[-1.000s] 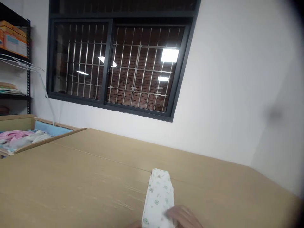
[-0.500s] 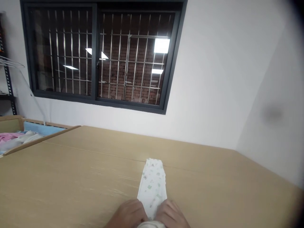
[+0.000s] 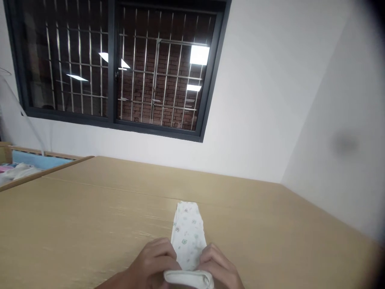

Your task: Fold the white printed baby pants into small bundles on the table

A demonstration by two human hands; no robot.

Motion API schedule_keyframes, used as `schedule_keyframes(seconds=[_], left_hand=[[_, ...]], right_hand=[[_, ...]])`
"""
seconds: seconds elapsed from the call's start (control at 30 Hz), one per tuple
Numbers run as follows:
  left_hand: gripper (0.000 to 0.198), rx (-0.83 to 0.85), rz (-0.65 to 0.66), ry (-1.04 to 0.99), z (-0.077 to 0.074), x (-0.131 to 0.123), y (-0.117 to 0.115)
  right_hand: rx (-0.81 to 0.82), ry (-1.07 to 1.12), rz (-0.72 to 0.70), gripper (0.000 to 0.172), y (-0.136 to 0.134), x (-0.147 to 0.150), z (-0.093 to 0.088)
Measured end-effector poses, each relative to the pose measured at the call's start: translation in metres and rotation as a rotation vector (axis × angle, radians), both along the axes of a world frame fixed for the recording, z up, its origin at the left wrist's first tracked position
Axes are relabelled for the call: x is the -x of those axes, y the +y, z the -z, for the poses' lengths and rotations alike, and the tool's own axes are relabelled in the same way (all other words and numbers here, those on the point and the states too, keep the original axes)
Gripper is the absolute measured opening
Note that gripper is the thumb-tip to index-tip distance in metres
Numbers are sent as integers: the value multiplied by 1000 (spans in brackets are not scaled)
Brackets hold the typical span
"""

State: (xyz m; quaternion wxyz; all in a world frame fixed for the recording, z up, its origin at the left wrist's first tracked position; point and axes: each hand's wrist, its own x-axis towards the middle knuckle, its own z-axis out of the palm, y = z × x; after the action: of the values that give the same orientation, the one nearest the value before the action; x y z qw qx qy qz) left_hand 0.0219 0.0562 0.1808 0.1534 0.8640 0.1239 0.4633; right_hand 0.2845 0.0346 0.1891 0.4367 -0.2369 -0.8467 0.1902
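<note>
A long, narrow white cloth [image 3: 188, 228] printed with small green and grey figures lies on the wooden surface, its far end flat. It looks like a folded baby garment, but its exact kind is unclear. Its near end is raised and turned over into a thick white edge at the bottom of the view. My left hand [image 3: 156, 257] grips that near end on the left, fingers curled. On the other side my right hand [image 3: 219, 265] is closed on the cloth too, fingertips bent inward. Both thumbs are mostly hidden.
The wooden table [image 3: 90, 208] reaches back to a white wall [image 3: 255, 100] with a dark-framed, barred window [image 3: 114, 64] above. At the far left stands a wooden crib [image 3: 54, 160] with blue lining and white and pink fabrics [image 3: 21, 171] inside.
My hands have risen slightly and lifted the near end of the cloth, so its thick edge shows more. The cloth's far part stays flat. The view has turned a little right.
</note>
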Motion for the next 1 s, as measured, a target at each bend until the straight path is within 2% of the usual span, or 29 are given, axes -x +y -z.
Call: schedule_keyframes(seconds=[0.1,0.17,0.23,0.3,0.37,0.43,0.5,0.57,0.7,0.77,0.83,0.9,1.0], left_hand=[[17,151,-52,-121,-11,-8,9],[17,299,-188,-157,-17,-18,31],[16,477,-327,-171,-19,-30,64],[16,552,-384,-166,-14,-43,102],[29,602,-473,-153,-5,-53,137],[43,625,-573,-112,7,-60,161],[46,619,-640,-48,18,-65,174],[46,579,-693,11,27,-68,177],[45,442,-744,85,33,-76,166],[40,391,-715,143,34,-82,158],[44,368,-680,222,35,-89,151],[55,364,-655,310,38,-94,145],[68,379,-644,431,43,-97,140]], right_hand=[[26,60,100,19,6,2,-15],[115,116,229,19,28,3,-19],[215,203,364,29,62,2,-18],[319,283,447,44,101,1,-10],[426,253,516,50,136,0,1],[458,194,624,47,160,0,12],[458,144,684,39,173,0,21],[422,103,722,33,176,0,26],[252,67,764,44,167,0,26],[149,14,708,40,160,3,23],[86,-108,622,36,154,6,21],[109,-275,560,45,150,10,22],[247,-535,525,62,147,13,26]])
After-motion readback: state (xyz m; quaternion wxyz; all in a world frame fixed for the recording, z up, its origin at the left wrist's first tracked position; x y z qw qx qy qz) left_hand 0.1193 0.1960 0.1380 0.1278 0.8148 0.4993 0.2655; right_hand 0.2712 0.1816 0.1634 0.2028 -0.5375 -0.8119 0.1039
